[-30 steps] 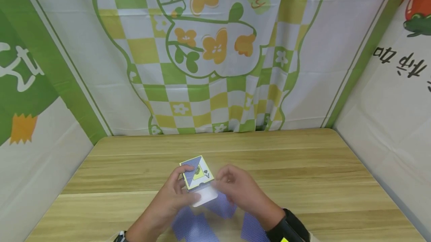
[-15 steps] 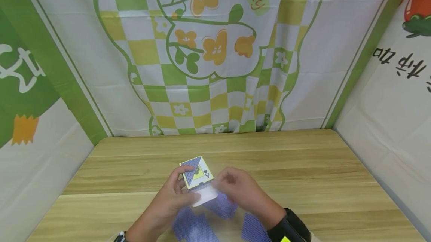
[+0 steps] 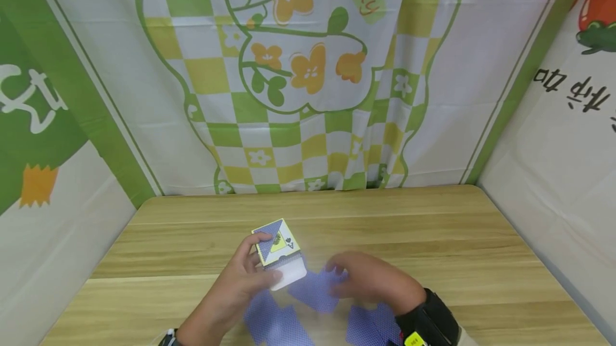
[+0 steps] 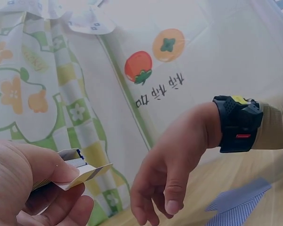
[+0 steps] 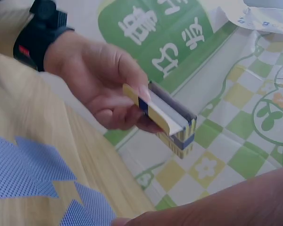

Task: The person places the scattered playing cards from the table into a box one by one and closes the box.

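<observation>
My left hand (image 3: pixel 236 282) grips a small playing-card box (image 3: pixel 277 241) with blue, white and yellow print and an ace on its face. The box is tilted above the table, its white flap (image 3: pixel 291 274) folded out toward me. In the right wrist view the box's mouth (image 5: pixel 172 110) is uncovered; whether cards are inside, I cannot tell. Blue-backed playing cards (image 3: pixel 281 327) lie spread on the table below. My right hand (image 3: pixel 372 281), blurred, hovers over the middle cards (image 3: pixel 315 293), its fingers loosely bent, holding nothing visible in the left wrist view.
The wooden table (image 3: pixel 457 239) runs back to a checked, flowered curtain (image 3: pixel 308 132). More blue cards (image 3: pixel 368 327) lie under my right wrist. Printed cloth walls (image 3: pixel 553 148) stand on both sides.
My right hand has moved away from the box's flap, to the right and down toward the cards. My left hand with the box has shifted slightly left and up.
</observation>
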Demonstrator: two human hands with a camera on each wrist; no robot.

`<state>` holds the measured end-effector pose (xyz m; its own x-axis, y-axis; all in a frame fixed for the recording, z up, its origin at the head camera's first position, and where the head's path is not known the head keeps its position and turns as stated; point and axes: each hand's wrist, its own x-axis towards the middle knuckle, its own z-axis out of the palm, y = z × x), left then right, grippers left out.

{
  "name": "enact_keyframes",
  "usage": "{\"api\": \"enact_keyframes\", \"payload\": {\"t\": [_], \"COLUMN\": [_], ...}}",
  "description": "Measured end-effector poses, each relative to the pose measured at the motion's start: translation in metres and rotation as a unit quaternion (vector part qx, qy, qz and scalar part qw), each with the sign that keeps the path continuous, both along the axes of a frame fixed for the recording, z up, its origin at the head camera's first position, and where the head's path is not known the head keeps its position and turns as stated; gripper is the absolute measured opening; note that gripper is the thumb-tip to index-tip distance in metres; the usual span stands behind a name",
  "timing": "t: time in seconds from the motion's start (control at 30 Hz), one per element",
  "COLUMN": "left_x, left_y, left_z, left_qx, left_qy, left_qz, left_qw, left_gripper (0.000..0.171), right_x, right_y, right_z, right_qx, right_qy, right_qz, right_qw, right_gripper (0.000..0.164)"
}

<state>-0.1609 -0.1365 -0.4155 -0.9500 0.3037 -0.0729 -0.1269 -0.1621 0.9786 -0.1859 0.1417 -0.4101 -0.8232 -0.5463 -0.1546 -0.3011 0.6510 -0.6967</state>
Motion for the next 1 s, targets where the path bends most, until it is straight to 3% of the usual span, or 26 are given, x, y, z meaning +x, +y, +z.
{"api": "enact_keyframes", "payload": {"t": [0.23, 0.53, 0.63, 0.8, 1.0], "left_x": [0.000, -0.001, -0.002, -0.002, -0.003], "left_y": [-0.002, -0.005, -0.005, -0.005, -0.004], "left_z": [0.000, 0.003, 0.002, 0.000, 0.000], "left_qx": [0.006, 0.006, 0.005, 0.007, 0.007], "left_qy": [0.006, 0.009, 0.006, 0.004, 0.007], "left_qz": [0.012, 0.013, 0.014, 0.017, 0.017], "left_qw": [0.9999, 0.9998, 0.9999, 0.9998, 0.9998], "left_gripper": [0.072, 0.073, 0.073, 0.073, 0.073], "right_x": [-0.002, -0.003, -0.001, 0.006, 0.012], "right_y": [0.006, 0.009, 0.012, 0.024, 0.039], "right_z": [0.003, -0.002, -0.006, -0.010, -0.010], "right_qx": [0.034, 0.081, 0.130, 0.167, 0.191], "right_qy": [-0.013, 0.002, 0.033, 0.078, 0.021], "right_qz": [-0.009, -0.009, -0.005, -0.001, -0.054], "right_qw": [0.999, 0.997, 0.991, 0.983, 0.980], "right_gripper": [0.045, 0.051, 0.051, 0.050, 0.078]}}
